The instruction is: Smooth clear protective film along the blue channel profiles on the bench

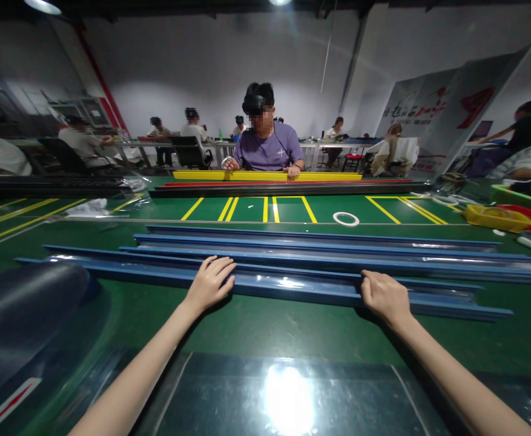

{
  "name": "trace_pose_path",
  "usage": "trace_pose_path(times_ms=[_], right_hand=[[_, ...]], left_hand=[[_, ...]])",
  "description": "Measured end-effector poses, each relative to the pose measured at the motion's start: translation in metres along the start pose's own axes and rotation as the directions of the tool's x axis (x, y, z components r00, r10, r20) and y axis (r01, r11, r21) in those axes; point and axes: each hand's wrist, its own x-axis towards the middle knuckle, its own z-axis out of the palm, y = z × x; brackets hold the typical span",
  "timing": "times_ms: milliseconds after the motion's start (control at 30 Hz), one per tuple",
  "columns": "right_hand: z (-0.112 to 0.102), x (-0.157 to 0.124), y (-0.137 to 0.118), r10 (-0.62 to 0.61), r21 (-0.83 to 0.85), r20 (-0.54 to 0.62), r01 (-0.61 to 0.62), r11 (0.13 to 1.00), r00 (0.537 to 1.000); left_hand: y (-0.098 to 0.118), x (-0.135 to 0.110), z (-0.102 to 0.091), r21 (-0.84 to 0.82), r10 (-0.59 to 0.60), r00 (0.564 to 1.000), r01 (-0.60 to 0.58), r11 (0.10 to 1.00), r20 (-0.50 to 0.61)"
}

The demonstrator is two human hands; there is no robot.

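Observation:
Nearest me on the green table lies a long blue plastic channel strip (pixel 292 283), running left to right with a shiny hollow. My left hand (pixel 211 283) rests across it left of the middle, fingers stretched out over the strip and thumb apart. Farther right, my right hand (pixel 385 295) has its fingers curled over the same strip, gripping its edge; the fingertips are partly hidden. Just beyond, more blue channel strips (pixel 338 250) lie roughly parallel and close together.
Across the table (pixel 292 330), a co-worker (pixel 267 145) handles a yellow strip (pixel 265 175) behind black strips (pixel 287 190). A white tape ring (pixel 346 218) lies beyond my strips. At right stands a yellow tray (pixel 496 218). A dark rounded object (pixel 33 315) occupies the near left.

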Motion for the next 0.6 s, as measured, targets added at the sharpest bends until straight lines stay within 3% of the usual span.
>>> trace_pose_path(times_ms=[167, 267, 400, 600], right_hand=[[-0.017, 0.013, -0.049, -0.028, 0.004, 0.083, 0.028, 1.0, 0.996], [-0.026, 0.02, -0.078, -0.017, 0.025, 0.129, 0.014, 1.0, 0.991], [-0.033, 0.026, -0.099, -0.009, 0.089, 0.168, -0.006, 0.996, 0.986], [-0.035, 0.026, -0.095, -0.158, 0.231, 0.201, 0.111, 0.967, 0.967]], left_hand=[[0.078, 0.044, 0.021, -0.09, -0.044, 0.998, 0.048, 0.995, 0.052], [0.11, 0.06, 0.031, -0.077, -0.071, 0.99, 0.081, 0.994, 0.12], [0.113, 0.062, 0.037, -0.015, -0.139, 0.979, 0.143, 0.99, 0.147], [0.087, 0.048, 0.034, 0.013, -0.056, 0.993, 0.055, 0.998, 0.107]])
